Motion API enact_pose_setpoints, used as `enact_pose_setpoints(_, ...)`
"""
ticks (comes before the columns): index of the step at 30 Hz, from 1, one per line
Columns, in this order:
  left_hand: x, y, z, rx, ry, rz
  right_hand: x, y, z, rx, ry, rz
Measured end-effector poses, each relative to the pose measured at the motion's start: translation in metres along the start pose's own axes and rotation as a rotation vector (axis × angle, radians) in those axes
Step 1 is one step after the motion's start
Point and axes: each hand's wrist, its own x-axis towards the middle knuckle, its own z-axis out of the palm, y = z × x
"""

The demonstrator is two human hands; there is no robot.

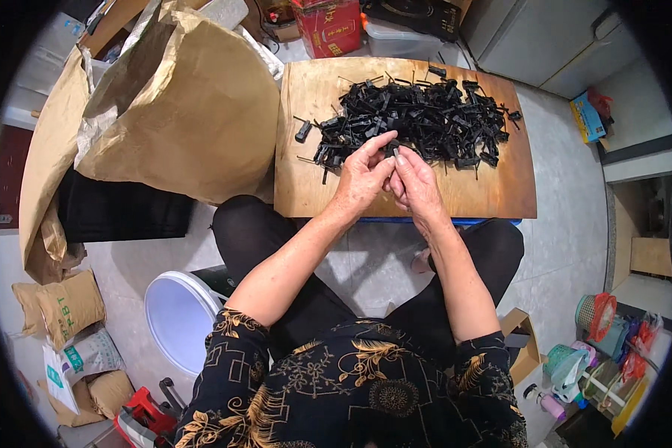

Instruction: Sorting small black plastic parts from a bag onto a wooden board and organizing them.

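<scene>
At the front edge of the wooden board (306, 179), my two hands meet over a small black plastic part (396, 151). My right hand (418, 187) pinches it between thumb and curled fingers. From the other side, my left hand (361, 178) closes on it with thumb and forefinger. Most of the part is hidden by the fingers, so its exact kind does not show. Just beyond the hands lies a wide heap of similar black plastic parts (425, 116), with thin stems sticking out. One loose part (303, 131) lies left of the heap.
A large open brown paper sack (194, 104) stands left of the board. A white bucket (179, 321) is by my left knee. Behind the board are a red box (327, 28) and a clear plastic bin (403, 41). A small cardboard box (526, 347) stands at right.
</scene>
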Motion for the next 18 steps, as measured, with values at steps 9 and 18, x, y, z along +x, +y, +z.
enact_pose_setpoints(9,0.0001,-0.0055,0.0035,0.021,0.005,0.077,0.0012,0.0034,-0.0015,-0.023,-0.004,-0.058)
enact_pose_setpoints(18,-0.0022,-0.0095,0.0026,0.469,0.131,0.330,0.0036,0.0067,0.0013,-0.063,0.032,-0.040)
